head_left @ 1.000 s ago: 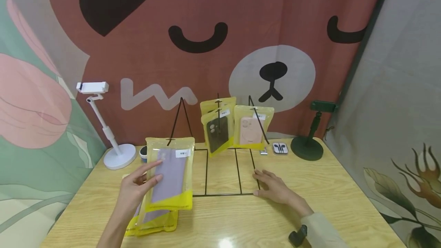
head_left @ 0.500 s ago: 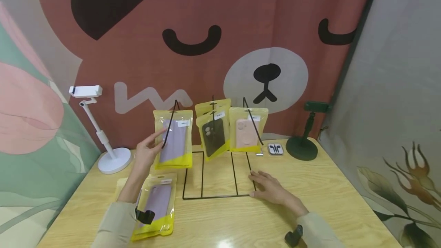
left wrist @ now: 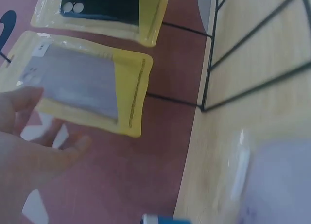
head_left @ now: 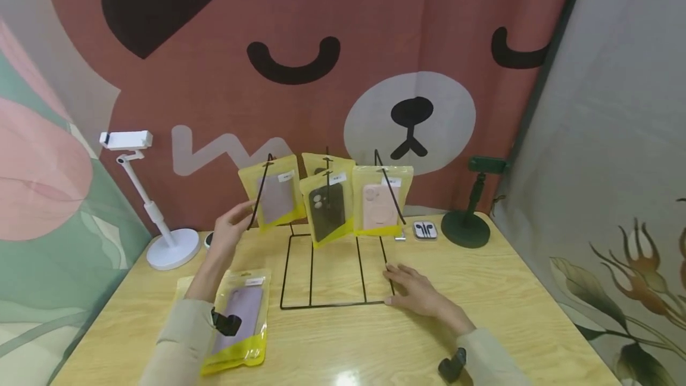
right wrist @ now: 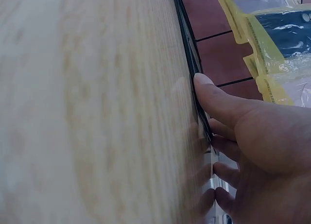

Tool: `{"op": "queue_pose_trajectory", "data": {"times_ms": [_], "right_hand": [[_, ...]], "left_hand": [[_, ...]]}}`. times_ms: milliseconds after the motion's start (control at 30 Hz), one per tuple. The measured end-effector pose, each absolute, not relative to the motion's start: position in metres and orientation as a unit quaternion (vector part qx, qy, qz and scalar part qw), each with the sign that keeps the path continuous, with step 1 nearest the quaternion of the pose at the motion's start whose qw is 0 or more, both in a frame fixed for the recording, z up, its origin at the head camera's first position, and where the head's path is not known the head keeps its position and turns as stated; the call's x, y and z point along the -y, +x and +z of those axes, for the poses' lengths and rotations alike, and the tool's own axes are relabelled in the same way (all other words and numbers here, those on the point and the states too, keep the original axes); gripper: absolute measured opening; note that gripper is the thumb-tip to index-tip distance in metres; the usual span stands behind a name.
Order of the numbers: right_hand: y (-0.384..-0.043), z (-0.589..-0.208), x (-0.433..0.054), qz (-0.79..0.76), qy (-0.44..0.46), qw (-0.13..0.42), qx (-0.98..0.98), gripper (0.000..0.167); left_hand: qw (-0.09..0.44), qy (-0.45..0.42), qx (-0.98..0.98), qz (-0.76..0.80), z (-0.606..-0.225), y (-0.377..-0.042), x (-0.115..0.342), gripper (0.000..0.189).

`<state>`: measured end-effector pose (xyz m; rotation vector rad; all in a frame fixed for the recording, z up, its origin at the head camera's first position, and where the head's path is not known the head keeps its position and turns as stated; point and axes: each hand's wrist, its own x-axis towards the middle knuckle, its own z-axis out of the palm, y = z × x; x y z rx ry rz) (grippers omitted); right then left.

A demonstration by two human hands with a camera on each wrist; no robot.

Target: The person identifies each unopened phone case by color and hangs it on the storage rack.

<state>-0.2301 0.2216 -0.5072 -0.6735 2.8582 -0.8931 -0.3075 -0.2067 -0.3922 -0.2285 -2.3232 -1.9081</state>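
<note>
A yellow-edged pouch with a purple phone case (head_left: 277, 198) hangs on the left hook of a black wire rack (head_left: 337, 304). My left hand (head_left: 229, 232) is beside the pouch's left edge. In the left wrist view its fingers are loose and apart, with the fingertips (left wrist: 34, 94) right at the pouch's edge. My right hand (head_left: 415, 292) rests at the right side of the rack's base, its thumb and fingers touching the wire. The middle hook carries pouches with a dark phone case (head_left: 328, 214) in front. From the right hook hangs a pink phone case (head_left: 379, 208) in its pouch.
More pouches, one showing a purple phone case (head_left: 245, 313), lie on the table at front left. A white phone stand (head_left: 172, 249) stands at back left and a green phone stand (head_left: 465, 231) at back right. Boxed earphones (head_left: 425, 230) lie near the green stand.
My left hand has carried the purple case's pouch up and back to the left hook and let go; the pouch now hangs tilted. My right hand has stayed on the rack's base.
</note>
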Motion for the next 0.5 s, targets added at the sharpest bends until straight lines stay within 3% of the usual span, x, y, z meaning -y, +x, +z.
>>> {"op": "queue_pose_trajectory", "data": {"times_ms": [300,400,500], "right_hand": [[-0.229,-0.507,-0.220,-0.301,-0.219,0.041,-0.927,0.064],[-0.228,-0.506,-0.220,-0.301,-0.216,0.042,-0.928,0.064],[-0.229,-0.505,-0.221,-0.299,-0.214,0.039,-0.929,0.064]], "left_hand": [[0.069,-0.112,0.913,-0.385,-0.422,-0.248,0.259,0.041],[0.059,-0.085,0.958,-0.269,-0.437,-0.227,0.272,0.051],[0.008,-0.024,0.981,-0.190,-0.446,-0.208,0.282,0.068]]}}
